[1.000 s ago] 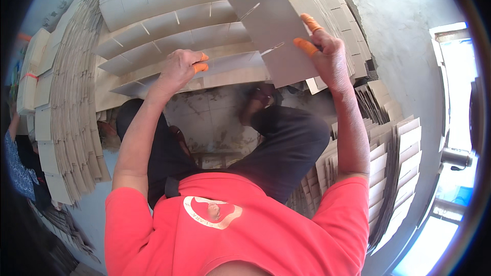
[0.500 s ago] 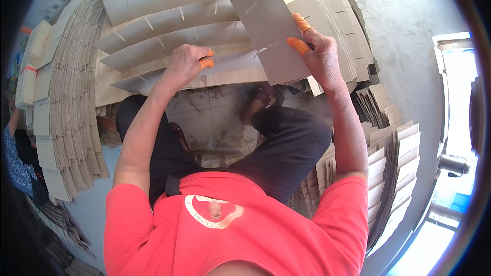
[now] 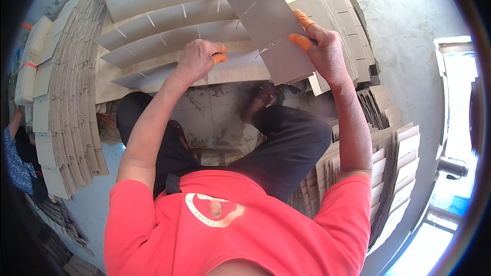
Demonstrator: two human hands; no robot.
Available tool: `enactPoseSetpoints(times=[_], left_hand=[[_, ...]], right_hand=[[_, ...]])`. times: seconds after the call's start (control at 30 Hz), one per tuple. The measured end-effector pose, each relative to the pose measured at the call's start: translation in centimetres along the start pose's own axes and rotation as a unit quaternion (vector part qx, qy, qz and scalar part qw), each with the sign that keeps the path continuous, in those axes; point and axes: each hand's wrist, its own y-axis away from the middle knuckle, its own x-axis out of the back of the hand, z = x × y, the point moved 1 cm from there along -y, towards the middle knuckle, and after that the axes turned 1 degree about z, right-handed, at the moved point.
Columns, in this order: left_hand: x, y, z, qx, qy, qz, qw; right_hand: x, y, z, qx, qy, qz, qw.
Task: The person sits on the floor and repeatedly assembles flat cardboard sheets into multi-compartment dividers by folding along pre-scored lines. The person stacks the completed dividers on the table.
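My right hand (image 3: 326,51), with orange finger covers on thumb and finger, grips the right edge of a long grey slotted cardboard strip (image 3: 271,30). That strip is tilted across the right ends of several slotted strips (image 3: 174,36) standing in rows on a board. My left hand (image 3: 198,60) also wears orange covers, its fingertips pinched together at the upper edge of the nearest standing strip (image 3: 135,77). Whether anything is caught in that pinch is too small to make out.
Tall stacks of slotted cardboard (image 3: 66,87) rise on the left. More cardboard pieces (image 3: 332,15) lie at the far right, and bundles of them (image 3: 394,174) stand beside my right leg. Another person's patterned sleeve (image 3: 20,156) shows at the left edge.
My left hand has shifted a little to the right along the nearest strip. My right hand and the tilted strip have moved only slightly.
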Motion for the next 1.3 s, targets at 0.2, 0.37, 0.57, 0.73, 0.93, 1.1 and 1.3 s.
enactPoseSetpoints(times=[0.2, 0.37, 0.57, 0.73, 0.93, 1.1, 1.3], left_hand=[[0.1, -0.2, 0.4, -0.011, -0.012, -0.001, 1.0], [-0.2, -0.2, 0.0, -0.009, 0.002, 0.001, 1.0], [-0.1, -0.2, -0.1, -0.005, 0.003, -0.003, 1.0], [-0.2, -0.3, -0.2, -0.016, 0.007, 0.008, 1.0], [-0.2, -0.4, 0.0, -0.028, -0.003, 0.017, 0.999], [-0.2, -0.3, -0.6, -0.046, -0.006, 0.021, 0.999], [-0.1, -0.3, -0.1, -0.039, 0.008, 0.006, 0.999]], right_hand=[[0.3, -0.3, 0.3, -0.008, 0.059, -0.027, 0.998], [0.2, -0.6, 0.1, -0.005, 0.038, -0.021, 0.999], [0.0, -0.5, 0.4, -0.001, 0.034, -0.01, 0.999], [0.3, -0.4, 0.4, -0.007, 0.043, -0.038, 0.998], [0.0, -0.2, 0.7, -0.022, 0.032, -0.032, 0.999], [0.3, -0.4, 0.2, -0.01, 0.049, -0.039, 0.998], [0.3, -0.6, 1.1, 0.031, 0.07, -0.034, 0.996]])
